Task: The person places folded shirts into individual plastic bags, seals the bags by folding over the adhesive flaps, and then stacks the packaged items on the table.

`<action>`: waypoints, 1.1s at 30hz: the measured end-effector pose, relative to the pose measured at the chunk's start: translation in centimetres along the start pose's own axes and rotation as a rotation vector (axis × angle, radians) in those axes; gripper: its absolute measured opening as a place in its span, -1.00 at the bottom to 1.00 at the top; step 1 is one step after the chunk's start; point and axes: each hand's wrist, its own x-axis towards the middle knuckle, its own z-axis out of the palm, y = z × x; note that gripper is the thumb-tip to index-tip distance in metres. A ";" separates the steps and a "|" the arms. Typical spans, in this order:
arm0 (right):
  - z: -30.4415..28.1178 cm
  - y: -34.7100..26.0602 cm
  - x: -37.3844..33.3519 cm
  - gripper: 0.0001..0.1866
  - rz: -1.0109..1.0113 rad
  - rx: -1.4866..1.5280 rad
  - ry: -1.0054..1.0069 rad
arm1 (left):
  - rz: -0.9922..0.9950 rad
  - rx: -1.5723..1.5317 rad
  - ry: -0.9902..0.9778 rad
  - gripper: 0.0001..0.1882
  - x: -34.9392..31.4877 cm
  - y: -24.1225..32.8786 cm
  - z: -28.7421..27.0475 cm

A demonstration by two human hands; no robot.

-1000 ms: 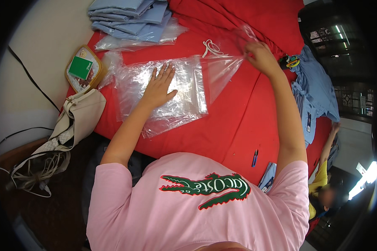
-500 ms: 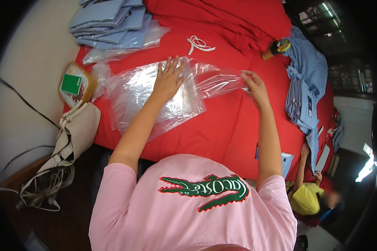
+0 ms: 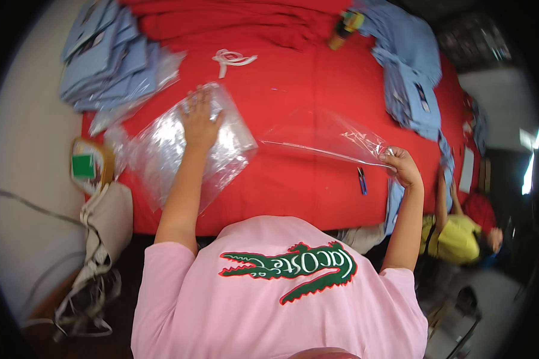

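Observation:
My left hand (image 3: 202, 124) lies flat with fingers spread on a stack of clear plastic bags (image 3: 229, 152) on the red cloth. Off to the right, my right hand (image 3: 404, 166) pinches the edge of a single clear plastic bag (image 3: 335, 140). That bag stretches leftward from my fingers over the cloth, apart from the stack. A blue pen-like tool (image 3: 362, 181) lies just left of my right wrist.
Folded blue garments (image 3: 111, 60) are piled at the far left. More blue clothes (image 3: 410, 90) lie at the right, by a person in yellow (image 3: 455, 239). A white cord (image 3: 233, 60), a plastic tub (image 3: 91, 166) and a cream bag (image 3: 111, 212) are around.
My right hand has moved right and nearer, drawing the single bag away from the stack. My left hand stays flat on the stack. The whole view has shifted.

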 end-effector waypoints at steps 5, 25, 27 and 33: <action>-4.0 6.9 -14.6 -0.86 0.105 0.178 0.049 | -0.004 -0.047 0.018 -0.04 -0.7 -3.4 3.5; 2.0 60.5 -40.5 -0.88 0.711 0.500 0.512 | -0.188 -1.440 -1.780 -0.38 -24.6 45.4 -2.3; 0.1 59.5 -40.2 -0.85 0.644 0.506 0.565 | -0.252 -1.417 -1.860 -0.31 -27.2 48.6 -0.5; -2.3 62.6 -41.1 -0.74 0.633 0.317 0.474 | -0.370 -1.606 -1.423 -0.15 -32.1 58.4 6.1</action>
